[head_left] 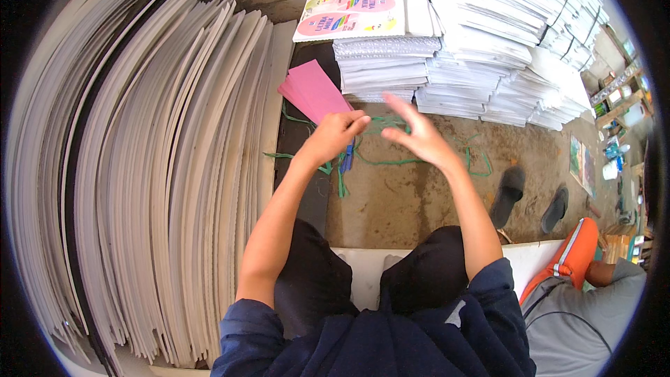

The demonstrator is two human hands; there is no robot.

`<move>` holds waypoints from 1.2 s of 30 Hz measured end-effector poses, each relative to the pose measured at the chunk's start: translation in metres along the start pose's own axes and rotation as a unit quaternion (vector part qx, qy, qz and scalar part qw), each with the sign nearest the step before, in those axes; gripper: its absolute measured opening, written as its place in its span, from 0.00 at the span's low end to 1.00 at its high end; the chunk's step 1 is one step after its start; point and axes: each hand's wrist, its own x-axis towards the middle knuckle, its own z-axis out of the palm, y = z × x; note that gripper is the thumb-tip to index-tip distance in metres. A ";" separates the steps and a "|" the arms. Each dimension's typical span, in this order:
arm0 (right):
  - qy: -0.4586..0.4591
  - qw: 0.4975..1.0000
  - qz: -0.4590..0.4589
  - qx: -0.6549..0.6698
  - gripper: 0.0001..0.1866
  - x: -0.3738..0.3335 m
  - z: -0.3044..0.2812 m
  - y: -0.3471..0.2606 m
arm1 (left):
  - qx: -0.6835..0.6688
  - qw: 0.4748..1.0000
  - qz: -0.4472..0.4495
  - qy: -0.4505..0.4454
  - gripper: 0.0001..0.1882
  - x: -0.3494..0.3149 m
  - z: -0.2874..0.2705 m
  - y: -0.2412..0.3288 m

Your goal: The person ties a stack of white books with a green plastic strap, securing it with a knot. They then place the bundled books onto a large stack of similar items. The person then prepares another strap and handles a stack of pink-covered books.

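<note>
My left hand (335,134) is closed, thumb and fingers pinched together, at the lower end of a fan of pink strips (317,91). What it pinches, if anything, I cannot make out. Beside it, my right hand (422,141) is held up with its fingers apart, slightly blurred, nothing visible in it. Green plastic string (394,162) trails across the floor below and between both hands. A small blue thing (347,158) shows just under my left hand.
Tall rows of upright white sheets (160,167) fill the left. Stacked white bundles (481,49) stand ahead, a printed colourful sheet (352,15) on top. Black sandals (508,197) lie on the floor (391,209). Another person in orange and grey (586,307) sits at my right.
</note>
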 end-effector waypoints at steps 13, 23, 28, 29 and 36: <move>-0.086 0.947 0.231 0.205 0.17 -0.023 -0.047 0.008 | -0.020 0.958 -0.104 0.267 0.19 -0.010 -0.054 -0.067; -0.080 0.972 0.170 0.142 0.16 -0.017 -0.022 -0.008 | 0.127 0.985 0.101 0.060 0.25 -0.002 0.015 0.007; -0.090 0.968 0.186 0.143 0.16 -0.019 -0.024 -0.017 | 0.016 0.993 0.106 -0.056 0.17 0.000 0.020 0.018; -0.096 0.965 0.190 0.154 0.15 -0.020 -0.024 -0.017 | 0.003 0.993 0.112 -0.043 0.15 0.000 0.019 0.017; 0.090 0.971 0.177 0.136 0.13 -0.039 -0.095 0.041 | -0.005 0.997 0.011 0.078 0.17 0.000 -0.005 0.014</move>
